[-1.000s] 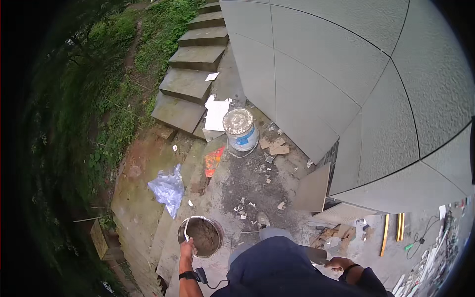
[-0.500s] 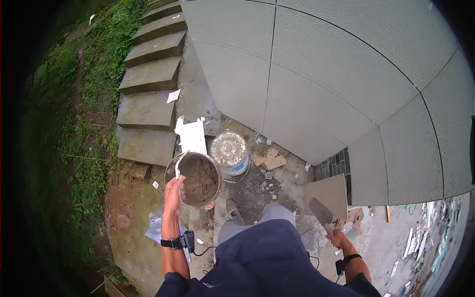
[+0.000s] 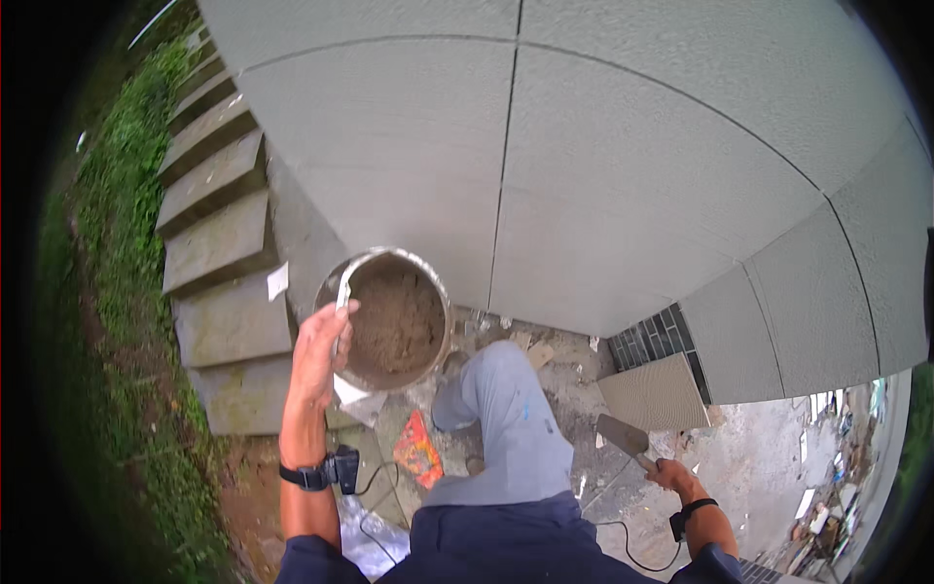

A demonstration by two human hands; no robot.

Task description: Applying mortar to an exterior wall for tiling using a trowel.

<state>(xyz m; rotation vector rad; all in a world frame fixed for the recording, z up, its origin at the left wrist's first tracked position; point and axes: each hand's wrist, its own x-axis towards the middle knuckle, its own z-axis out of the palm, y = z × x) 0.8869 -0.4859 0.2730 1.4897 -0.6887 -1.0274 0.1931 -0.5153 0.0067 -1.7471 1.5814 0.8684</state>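
Observation:
At the left, my left hand (image 3: 321, 346) is closed on the pale handle or rim edge of a bucket (image 3: 446, 311); which of the two I cannot tell. Brown, crumbly mortar (image 3: 394, 321) fills part of the bucket, which hangs before the wall. On the right side, my right hand (image 3: 671, 475) is wrapped round the handle of a trowel (image 3: 623, 435). Its flat grey blade points left and away from me, near a leaning tile. The lidded bucket seen earlier is hidden now.
Large grey wall tiles (image 3: 603, 175) rise ahead. Concrete steps (image 3: 229, 316) climb at the left beside green plants (image 3: 131, 209). A loose tile (image 3: 657, 394) leans at the wall's foot, near dark small tiles (image 3: 657, 341). An orange-red bag (image 3: 418, 453) and scraps litter the ground.
The bucket in my left hand has come up closer and toward the wall. My leg has swung forward, and the view has shifted. The trowel stays in my right hand.

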